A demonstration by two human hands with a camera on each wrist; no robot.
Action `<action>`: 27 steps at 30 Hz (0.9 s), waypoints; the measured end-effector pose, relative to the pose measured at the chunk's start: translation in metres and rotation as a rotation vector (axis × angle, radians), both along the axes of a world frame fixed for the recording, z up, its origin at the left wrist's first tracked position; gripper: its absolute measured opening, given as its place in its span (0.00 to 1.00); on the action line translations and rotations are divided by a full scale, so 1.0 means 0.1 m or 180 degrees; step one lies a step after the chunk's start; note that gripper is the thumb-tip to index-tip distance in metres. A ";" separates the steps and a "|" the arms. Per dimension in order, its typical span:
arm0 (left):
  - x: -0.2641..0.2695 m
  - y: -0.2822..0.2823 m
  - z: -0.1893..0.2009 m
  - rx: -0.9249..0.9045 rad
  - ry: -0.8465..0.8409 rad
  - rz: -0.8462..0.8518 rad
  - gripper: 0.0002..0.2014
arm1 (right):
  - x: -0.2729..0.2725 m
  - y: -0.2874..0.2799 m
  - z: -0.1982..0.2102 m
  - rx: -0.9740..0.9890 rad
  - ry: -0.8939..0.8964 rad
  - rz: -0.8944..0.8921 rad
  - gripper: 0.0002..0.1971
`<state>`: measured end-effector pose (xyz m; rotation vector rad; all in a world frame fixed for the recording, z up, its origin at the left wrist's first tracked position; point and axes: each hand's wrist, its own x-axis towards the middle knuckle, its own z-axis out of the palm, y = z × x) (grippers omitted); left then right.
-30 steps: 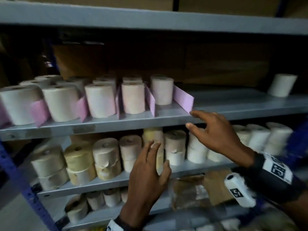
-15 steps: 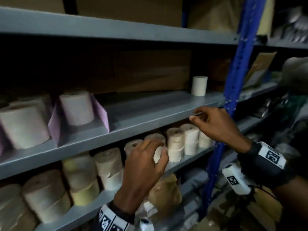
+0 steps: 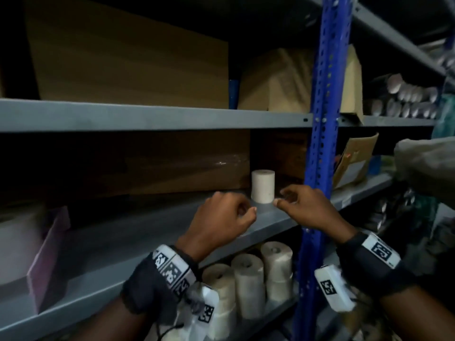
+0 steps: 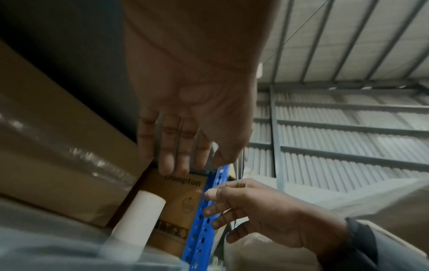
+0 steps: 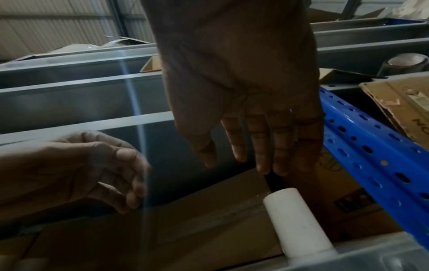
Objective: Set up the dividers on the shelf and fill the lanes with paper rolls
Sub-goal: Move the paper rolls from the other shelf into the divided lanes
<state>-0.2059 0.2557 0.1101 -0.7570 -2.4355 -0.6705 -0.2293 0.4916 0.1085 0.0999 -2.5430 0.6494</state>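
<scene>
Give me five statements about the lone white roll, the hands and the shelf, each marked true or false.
1. The white roll stands upright on the grey shelf. True.
2. The left hand holds the white roll. False: it holds nothing, fingers loosely curled.
3. The right hand is beside the blue upright. True.
4. A pink divider stands at the shelf's left. True.
5. The shelf below is bare. False: paper rolls stand there.

Left hand [image 4: 192, 117], fingers loosely extended; right hand [image 4: 262, 214] beside blue upright [image 4: 204, 210]; white paper roll [image 4: 139, 216]; "Crompton" carton [image 4: 183, 194].
</scene>
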 end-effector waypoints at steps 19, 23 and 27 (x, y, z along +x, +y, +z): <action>-2.60 0.51 0.06 -0.0269 -0.2410 -0.0544 0.12 | -1.84 0.51 0.05 -0.0266 -0.0608 0.0643 0.37; -2.88 0.62 0.10 -0.0326 -0.3005 -0.0573 0.27 | -2.09 0.49 0.06 -0.0291 -0.0721 0.0622 0.38; -3.11 0.75 0.02 -0.0292 -0.3074 -0.0819 0.27 | -2.26 0.46 0.09 -0.0164 -0.0791 0.0786 0.31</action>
